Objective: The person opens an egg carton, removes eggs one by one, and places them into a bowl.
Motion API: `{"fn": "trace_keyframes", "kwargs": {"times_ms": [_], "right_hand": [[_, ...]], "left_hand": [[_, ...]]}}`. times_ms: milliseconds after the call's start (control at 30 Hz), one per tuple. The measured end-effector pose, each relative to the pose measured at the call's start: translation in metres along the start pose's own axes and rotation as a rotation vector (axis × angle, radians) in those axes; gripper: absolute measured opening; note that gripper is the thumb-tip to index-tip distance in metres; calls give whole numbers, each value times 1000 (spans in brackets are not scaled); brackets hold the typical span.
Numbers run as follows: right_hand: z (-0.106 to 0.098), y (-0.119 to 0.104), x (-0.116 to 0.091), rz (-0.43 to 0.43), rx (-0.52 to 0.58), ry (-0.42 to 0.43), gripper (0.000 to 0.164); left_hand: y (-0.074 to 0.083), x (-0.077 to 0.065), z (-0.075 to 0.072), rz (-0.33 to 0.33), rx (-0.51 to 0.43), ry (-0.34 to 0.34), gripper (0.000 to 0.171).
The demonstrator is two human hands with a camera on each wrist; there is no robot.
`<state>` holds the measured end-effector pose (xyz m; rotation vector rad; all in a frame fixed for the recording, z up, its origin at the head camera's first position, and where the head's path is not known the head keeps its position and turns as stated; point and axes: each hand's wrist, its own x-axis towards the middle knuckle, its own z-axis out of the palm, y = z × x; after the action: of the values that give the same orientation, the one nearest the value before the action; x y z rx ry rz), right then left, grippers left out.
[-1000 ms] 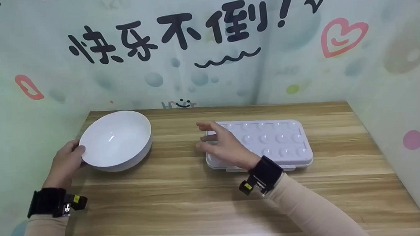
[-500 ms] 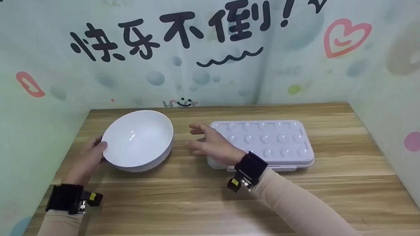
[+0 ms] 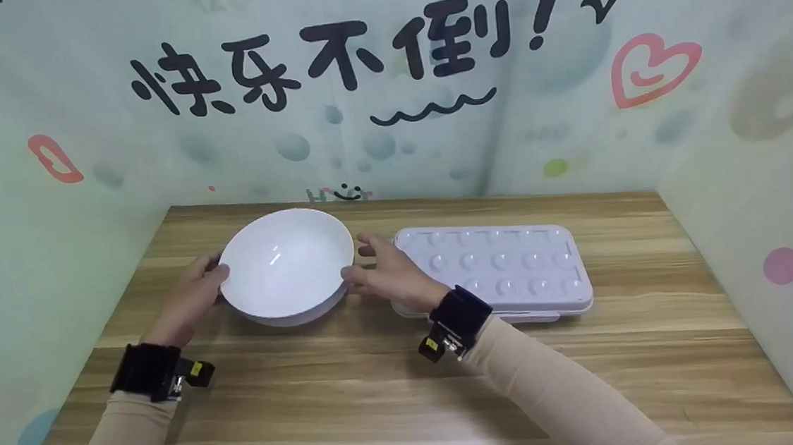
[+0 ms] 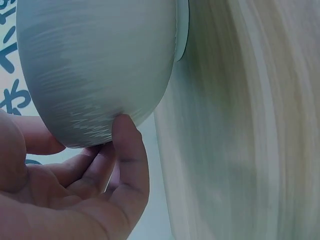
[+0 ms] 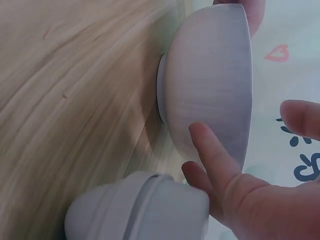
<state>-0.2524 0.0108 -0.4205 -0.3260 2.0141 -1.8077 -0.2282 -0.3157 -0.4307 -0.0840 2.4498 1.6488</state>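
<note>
A plain white bowl (image 3: 285, 263) stands in the middle-left of the head view, tilted a little toward me. My left hand (image 3: 190, 299) grips its left rim, thumb over the edge and fingers against the outer wall, as the left wrist view confirms. At the opposite side, my right hand (image 3: 399, 277) has its fingers spread by the bowl's wall. In the right wrist view its thumb (image 5: 302, 117) is apart from the rim, while a finger (image 5: 212, 147) lies at or close to the wall. Whether the bowl's foot touches the table cannot be told.
A white lidded box with rows of round bumps, like an egg box (image 3: 506, 263), lies right of the bowl, partly behind my right hand. The wooden tabletop (image 3: 326, 412) is enclosed by printed cloth walls (image 3: 434, 156) at the back and both sides.
My left hand has carried the bowl rightward across the table. My right hand has shifted slightly left from over the box, so the bowl's right rim is now beside its fingers.
</note>
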Motion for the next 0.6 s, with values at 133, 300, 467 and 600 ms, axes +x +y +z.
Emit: {"fn": "trace_keyframes", "kwargs": {"times_ms": [133,300,467,600], "right_hand": [[5,-1,-1,-30,-20,0,76],[5,3,-2,-112,-258,39,78],[4,5,-3,-154,-443,66,84],[4,6,-7,-154,-463,71,84]], "left_hand": [[2,-1,6,12,5,10,62],[1,0,10,23,9,25,60],[1,-2,13,46,-1,48,57],[3,-5,15,45,9,72,55]]}}
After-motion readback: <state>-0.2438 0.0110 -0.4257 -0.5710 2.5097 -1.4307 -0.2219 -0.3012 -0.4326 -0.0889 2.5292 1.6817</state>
